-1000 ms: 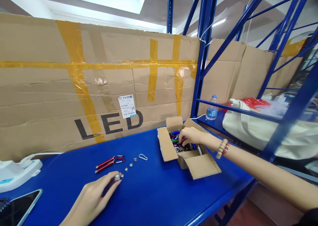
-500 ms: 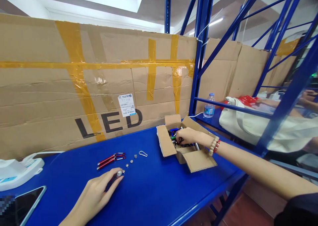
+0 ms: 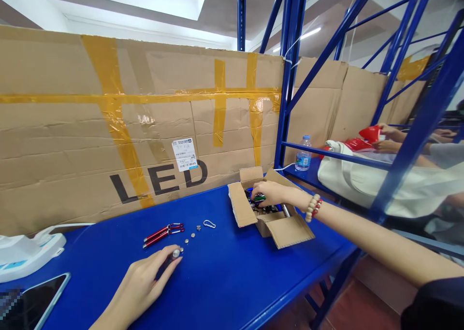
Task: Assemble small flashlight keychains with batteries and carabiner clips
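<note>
My left hand is closed around a small flashlight. Its round silver end points up between thumb and forefinger, and the fingers hide most of the body. Just beyond that hand lie several button cells in a slanting row. Two slim red flashlights with carabiner clips rest side by side behind them. My right hand reaches into an open cardboard box filled with small metal and coloured parts. Its fingers pinch together over a green piece; what they grip is mostly hidden.
A loose silver carabiner lies on the blue table. At the left are a phone and a white power strip. A taped cardboard sheet stands behind. Blue rack posts, a water bottle and another person's hands are at right.
My right hand has lifted slightly within the box, and the green piece shows more under its fingers. My left hand keeps its hold. The other person's hands have raised a red item.
</note>
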Motion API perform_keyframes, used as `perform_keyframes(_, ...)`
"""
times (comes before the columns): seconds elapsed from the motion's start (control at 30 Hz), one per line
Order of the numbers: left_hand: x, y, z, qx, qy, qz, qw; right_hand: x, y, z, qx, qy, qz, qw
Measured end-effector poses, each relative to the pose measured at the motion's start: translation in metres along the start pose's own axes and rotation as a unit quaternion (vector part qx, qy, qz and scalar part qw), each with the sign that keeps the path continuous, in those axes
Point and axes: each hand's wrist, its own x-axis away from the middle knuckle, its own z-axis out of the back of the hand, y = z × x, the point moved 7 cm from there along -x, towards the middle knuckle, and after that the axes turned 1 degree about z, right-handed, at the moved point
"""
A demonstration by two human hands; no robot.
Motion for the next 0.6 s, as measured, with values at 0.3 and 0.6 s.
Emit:
perform_keyframes(0.3,0.002,-0.004,-0.001,0.008,-0.003,0.012,1.000,-0.012,-0.008,-0.030,-0.122,-0.031,-0.001,0.992)
perform_keyframes(0.6,0.001,-0.003,-0.004,0.014,-0.027,0.028,0.999,-0.009,-0.017,-0.022,-0.079,-0.016,-0.050,0.996)
